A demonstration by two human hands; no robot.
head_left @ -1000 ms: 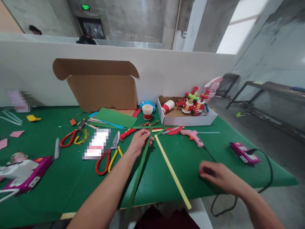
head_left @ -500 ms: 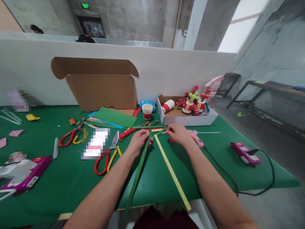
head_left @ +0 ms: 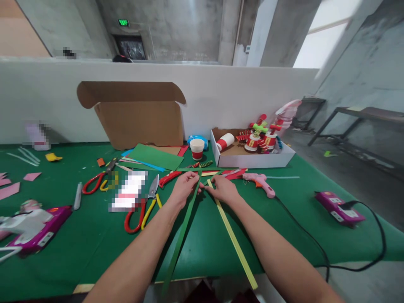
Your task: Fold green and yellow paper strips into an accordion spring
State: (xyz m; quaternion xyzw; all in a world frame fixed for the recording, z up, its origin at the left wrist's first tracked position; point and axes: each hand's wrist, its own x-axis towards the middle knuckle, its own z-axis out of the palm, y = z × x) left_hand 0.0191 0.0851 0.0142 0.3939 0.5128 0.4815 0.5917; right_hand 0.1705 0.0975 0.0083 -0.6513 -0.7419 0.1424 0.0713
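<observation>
My left hand [head_left: 186, 187] is closed in a pinch on a long green paper strip [head_left: 186, 223], which hangs down toward the table's front edge. My right hand [head_left: 224, 189] is right beside it, its fingertips closed on the folded part of the green strip. Exactly how those fingertips grip is partly hidden. A pale yellow paper strip [head_left: 235, 242] lies below the right hand, its top end by the fingers and its lower end past the table edge. Behind the hands is a red-handled knife [head_left: 168, 178]. Scissors [head_left: 153, 191] with red and yellow handles lie left of my left arm.
A pink glue gun [head_left: 260, 183] with its cord lies right of my hands. Behind stand a paper cup [head_left: 197, 149] and a white box [head_left: 255, 160] of cup-based crafts. Green paper sheets [head_left: 158, 158], pliers [head_left: 110, 166] and a purple box [head_left: 339, 208] are on the green table.
My right hand has moved left and slightly nearer, from the far end of the short green piece to beside my left hand. The left hand keeps its pinch. The view has shifted slightly.
</observation>
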